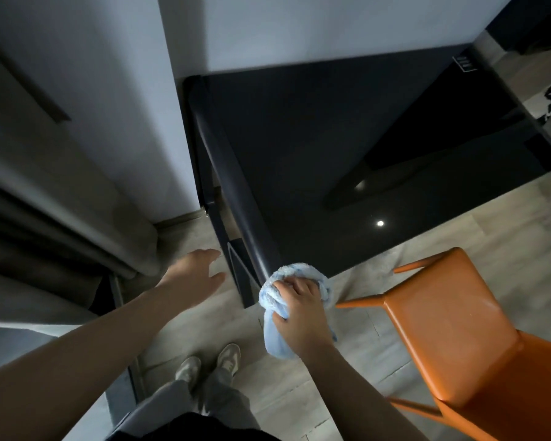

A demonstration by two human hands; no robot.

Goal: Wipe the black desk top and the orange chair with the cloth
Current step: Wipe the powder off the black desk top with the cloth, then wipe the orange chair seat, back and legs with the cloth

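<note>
We see two bare arms reaching out and down. The right hand (299, 305) is turned with its back up, and its fingers are curled tight round the cloth (275, 340). The hand pushes the bunched cloth against the near corner of the black desk top (315, 148), right where the rounded edge ends. One end of the cloth hangs down under the wrist.

The left hand (194, 270) is stretched forward over the floor (299, 393), just left of that same desk corner. Its fingers are loose and nearly straight. It holds nothing and touches nothing.

The cloth is light blue, soft and fluffy, all scrunched into a lump. The desk top is flat, dark and shiny, with a smooth rounded rim on its left side. We count two small bright spots of light shining on it. The orange chair (452, 326) stands on the floor to the right of the cloth hand, near the front edge of the desk. It looks smooth, like leather, with thin orange bars sticking out from it. The floor is pale grey with long boards. A thick grey curtain (61, 218) hangs in folds on the left, next to a plain white wall (124, 74).

We count two hands, one cloth, one desk and one chair. Down low we see two pale shoes (188, 367) side by side, below grey trouser legs (204, 405).
</note>
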